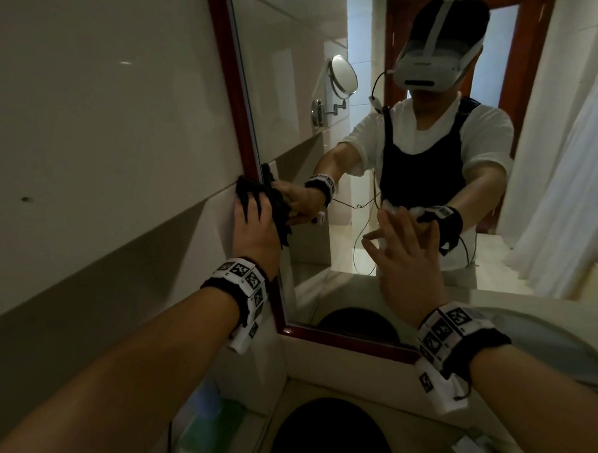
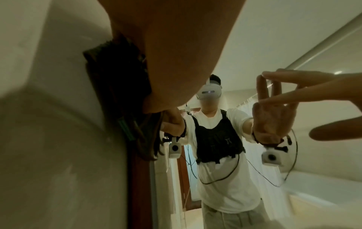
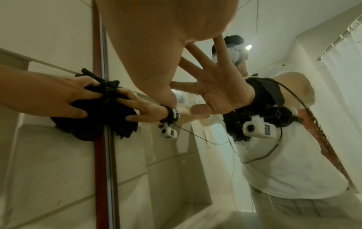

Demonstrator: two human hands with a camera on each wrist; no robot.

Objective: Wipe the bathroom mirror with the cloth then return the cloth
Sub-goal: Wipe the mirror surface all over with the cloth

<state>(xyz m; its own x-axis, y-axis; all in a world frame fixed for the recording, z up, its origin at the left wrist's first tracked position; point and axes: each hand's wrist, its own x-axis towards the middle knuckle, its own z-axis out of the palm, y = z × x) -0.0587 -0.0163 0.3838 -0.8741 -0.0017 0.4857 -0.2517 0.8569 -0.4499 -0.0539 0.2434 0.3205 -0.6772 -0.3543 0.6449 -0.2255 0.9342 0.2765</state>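
My left hand (image 1: 254, 226) presses a black cloth (image 1: 246, 186) flat against the left edge of the bathroom mirror (image 1: 296, 99), right over its dark red wooden frame (image 1: 229, 69). The fingers lie spread and fairly straight, with folds of cloth poking up between them. The right wrist view has the same left hand (image 3: 58, 96) on the bunched cloth (image 3: 92, 128) straddling the frame. My right hand (image 1: 404, 255) is empty, its spread fingers touching the glass lower and further right. From the left wrist I see the cloth (image 2: 117, 74) and the right hand (image 2: 313, 96).
A beige tiled wall (image 1: 89, 131) adjoins the mirror on the left. Below is a counter with a black round basin (image 1: 329, 436) and some greenish items (image 1: 210, 424) at its left. The glass reflects a person, a round wall mirror (image 1: 343, 74) and a white curtain.
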